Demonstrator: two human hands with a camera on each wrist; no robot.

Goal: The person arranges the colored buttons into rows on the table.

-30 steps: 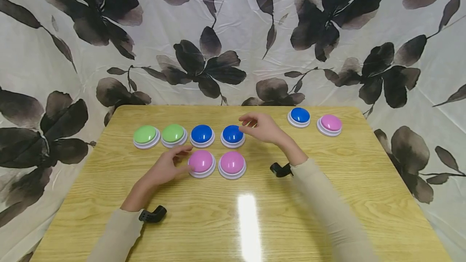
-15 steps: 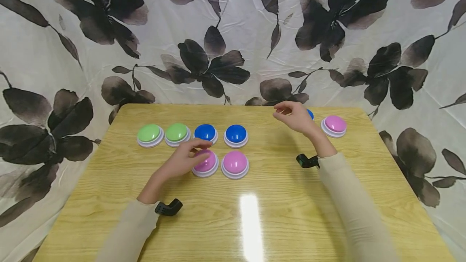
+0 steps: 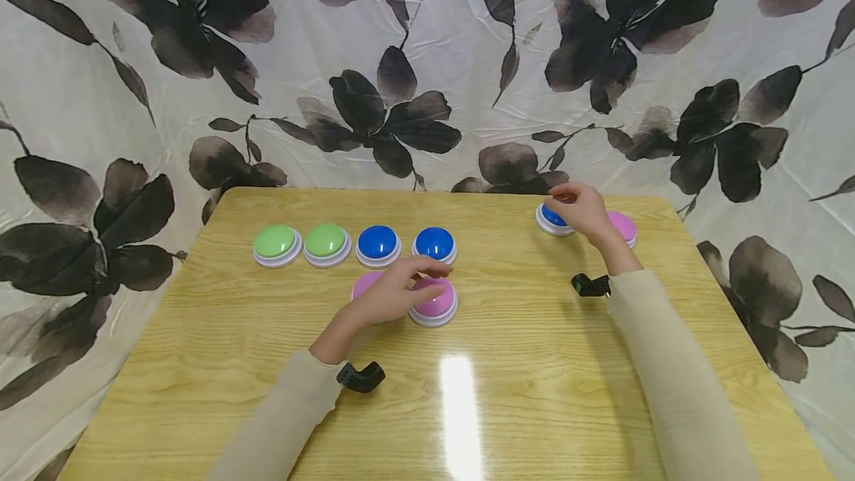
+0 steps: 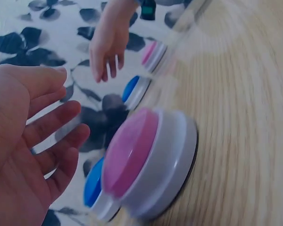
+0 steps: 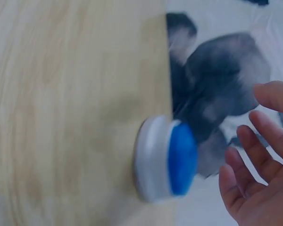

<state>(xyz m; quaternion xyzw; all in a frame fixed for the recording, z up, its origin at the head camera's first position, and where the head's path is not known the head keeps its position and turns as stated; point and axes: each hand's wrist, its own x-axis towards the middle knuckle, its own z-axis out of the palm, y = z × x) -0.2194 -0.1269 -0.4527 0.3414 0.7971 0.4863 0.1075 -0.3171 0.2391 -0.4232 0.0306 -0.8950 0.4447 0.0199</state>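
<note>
My left hand hovers above the pair of pink push buttons, its fingers loosely bent and nothing in them. It partly covers the left pink button; its fingertips overlap the right pink button. In the left wrist view a pink dome button on a white base stands beside the relaxed fingers. At the back right, my right hand hovers over a blue push button and partly hides it. The right wrist view shows that blue button apart from the spread, empty fingers.
Two green buttons and two blue buttons form a row behind the pink pair. Another pink button stands at the far right, partly behind the right hand. A floral cloth hangs at the wooden table's back edge.
My right hand has moved right, from the right blue button of the row to the back-right blue one. My left hand has shifted right, from the left pink button toward the right one.
</note>
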